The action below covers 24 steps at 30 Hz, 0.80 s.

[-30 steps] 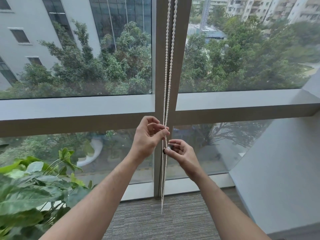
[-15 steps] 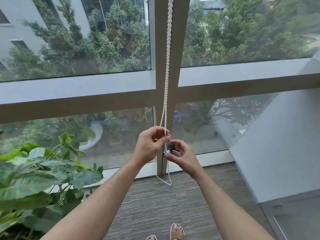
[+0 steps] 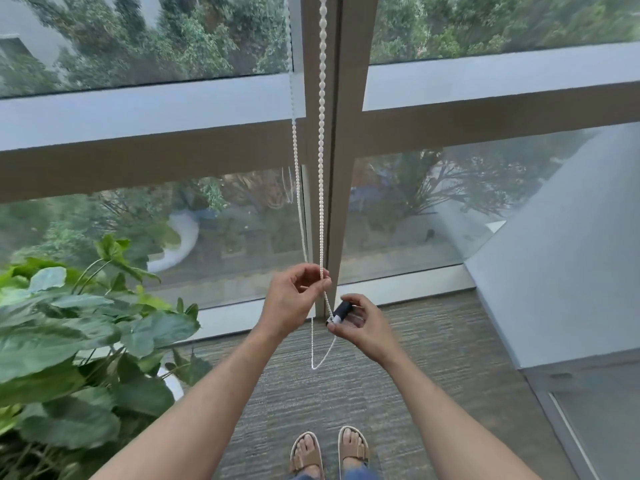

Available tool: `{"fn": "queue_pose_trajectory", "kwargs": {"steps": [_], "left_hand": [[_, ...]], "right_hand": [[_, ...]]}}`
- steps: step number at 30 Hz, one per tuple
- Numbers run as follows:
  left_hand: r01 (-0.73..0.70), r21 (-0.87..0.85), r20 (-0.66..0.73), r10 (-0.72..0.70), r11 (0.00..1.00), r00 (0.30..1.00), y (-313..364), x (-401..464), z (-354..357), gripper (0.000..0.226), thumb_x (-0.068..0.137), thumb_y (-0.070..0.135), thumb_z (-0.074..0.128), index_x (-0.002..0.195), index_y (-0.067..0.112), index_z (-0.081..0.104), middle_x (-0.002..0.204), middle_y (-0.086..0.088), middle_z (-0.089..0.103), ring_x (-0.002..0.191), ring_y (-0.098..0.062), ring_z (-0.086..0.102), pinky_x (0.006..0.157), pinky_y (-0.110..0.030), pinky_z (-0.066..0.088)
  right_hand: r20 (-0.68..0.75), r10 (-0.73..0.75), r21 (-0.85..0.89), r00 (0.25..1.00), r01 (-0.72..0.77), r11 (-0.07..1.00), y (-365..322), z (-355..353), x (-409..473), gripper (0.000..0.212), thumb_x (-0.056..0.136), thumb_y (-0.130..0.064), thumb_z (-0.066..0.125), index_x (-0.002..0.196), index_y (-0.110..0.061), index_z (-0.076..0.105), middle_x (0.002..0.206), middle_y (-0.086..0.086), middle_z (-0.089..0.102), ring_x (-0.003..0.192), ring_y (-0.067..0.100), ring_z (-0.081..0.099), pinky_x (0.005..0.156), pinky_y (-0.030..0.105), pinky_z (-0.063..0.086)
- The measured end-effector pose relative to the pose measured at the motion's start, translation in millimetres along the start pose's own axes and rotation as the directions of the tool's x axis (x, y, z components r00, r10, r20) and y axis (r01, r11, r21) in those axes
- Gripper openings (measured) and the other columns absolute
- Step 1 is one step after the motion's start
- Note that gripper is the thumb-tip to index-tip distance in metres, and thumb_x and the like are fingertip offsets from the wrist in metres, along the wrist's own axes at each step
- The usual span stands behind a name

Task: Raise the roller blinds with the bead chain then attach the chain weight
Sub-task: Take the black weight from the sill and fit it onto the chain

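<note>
Spreading across the lower left corner, a leafy green potted plant [image 3: 69, 341] stands against the glass of the grey-framed window [image 3: 156, 109], with treetops blurred beyond the panes. Just right of the plant, the left hand [image 3: 294, 299] is raised in front of the window's vertical post, its fingers curled in and pinching the white plastic bead chain [image 3: 322, 150] between thumb and fingertips. Two strands of that chain hang down from the top edge of the view, close beside the post, and meet at this hand. Below the pinch the chain drops in a slack loop above the grey striped carpet [image 3: 433, 358] and rises again toward the right hand [image 3: 363, 329]. That hand sits a little lower and just beside the left one, its fingers wrapped around a small black cylindrical chain weight [image 3: 341, 310] with a white end, which touches the chain. Near the bottom edge, two feet in tan sandals [image 3: 329, 452] stand on the carpet. A pale grey slanted wall panel [image 3: 554, 271] fills the right side.
</note>
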<state>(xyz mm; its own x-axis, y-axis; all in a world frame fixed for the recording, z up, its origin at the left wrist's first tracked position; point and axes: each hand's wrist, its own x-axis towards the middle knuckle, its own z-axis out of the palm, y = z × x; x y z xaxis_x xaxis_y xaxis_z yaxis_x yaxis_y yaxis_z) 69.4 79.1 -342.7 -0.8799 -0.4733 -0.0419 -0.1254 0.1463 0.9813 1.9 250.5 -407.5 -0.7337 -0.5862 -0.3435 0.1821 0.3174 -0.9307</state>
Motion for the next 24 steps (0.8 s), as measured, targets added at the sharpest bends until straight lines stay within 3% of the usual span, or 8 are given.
{"fn": "queue_pose_trajectory", "kwargs": {"steps": [6,10,13,18,24], "left_hand": [[0.023,0.017,-0.052,-0.022,1.0,0.998,-63.1,9.6,15.4,0.009,0.083,0.022,0.077,0.085,0.029,0.074,0.081,0.0,0.075,0.081,-0.027,0.071,0.08,-0.058,0.057],[0.019,0.016,-0.081,-0.018,1.0,0.997,-104.9,17.3,30.2,0.009,0.083,0.017,0.077,0.085,0.025,0.073,0.079,-0.003,0.073,0.081,-0.034,0.069,0.077,-0.059,0.057],[0.014,0.008,-0.093,-0.013,1.0,0.996,-133.7,23.8,40.8,0.007,0.083,0.017,0.078,0.085,0.023,0.074,0.08,-0.01,0.073,0.081,-0.038,0.068,0.076,-0.06,0.056],[0.015,0.012,-0.104,-0.014,1.0,0.995,-183.9,30.0,53.9,0.006,0.083,0.02,0.079,0.086,0.021,0.074,0.079,-0.005,0.074,0.08,-0.035,0.07,0.078,-0.058,0.057],[0.011,-0.01,-0.136,-0.012,1.0,0.991,-240.0,32.6,63.7,0.015,0.082,0.016,0.08,0.083,0.029,0.075,0.079,-0.004,0.074,0.077,-0.038,0.069,0.076,-0.059,0.057]], "right_hand": [[0.025,0.041,-0.06,0.999,-0.039,0.997,66.6,4.6,23.8,0.064,0.072,-0.023,0.09,0.127,-0.024,0.057,0.123,-0.007,0.061,0.112,-0.003,0.058,0.094,0.008,0.045],[0.017,0.031,-0.086,0.999,-0.03,0.996,111.4,9.6,47.3,0.06,0.069,-0.027,0.089,0.12,-0.031,0.058,0.123,-0.006,0.063,0.115,0.004,0.06,0.105,0.023,0.046],[0.012,0.027,-0.105,1.0,-0.026,0.994,140.7,11.8,64.8,0.061,0.068,-0.032,0.088,0.121,-0.031,0.058,0.123,-0.006,0.062,0.115,0.003,0.059,0.101,0.019,0.046],[0.013,0.026,-0.129,1.0,-0.024,0.991,187.3,12.0,92.8,0.065,0.069,-0.029,0.089,0.126,-0.027,0.057,0.124,-0.007,0.06,0.113,-0.003,0.056,0.089,0.003,0.042],[0.025,0.017,-0.156,1.0,-0.013,0.988,238.7,15.5,119.8,0.068,0.069,-0.029,0.089,0.128,-0.026,0.056,0.127,-0.006,0.057,0.117,0.005,0.056,0.101,0.017,0.044]]}}
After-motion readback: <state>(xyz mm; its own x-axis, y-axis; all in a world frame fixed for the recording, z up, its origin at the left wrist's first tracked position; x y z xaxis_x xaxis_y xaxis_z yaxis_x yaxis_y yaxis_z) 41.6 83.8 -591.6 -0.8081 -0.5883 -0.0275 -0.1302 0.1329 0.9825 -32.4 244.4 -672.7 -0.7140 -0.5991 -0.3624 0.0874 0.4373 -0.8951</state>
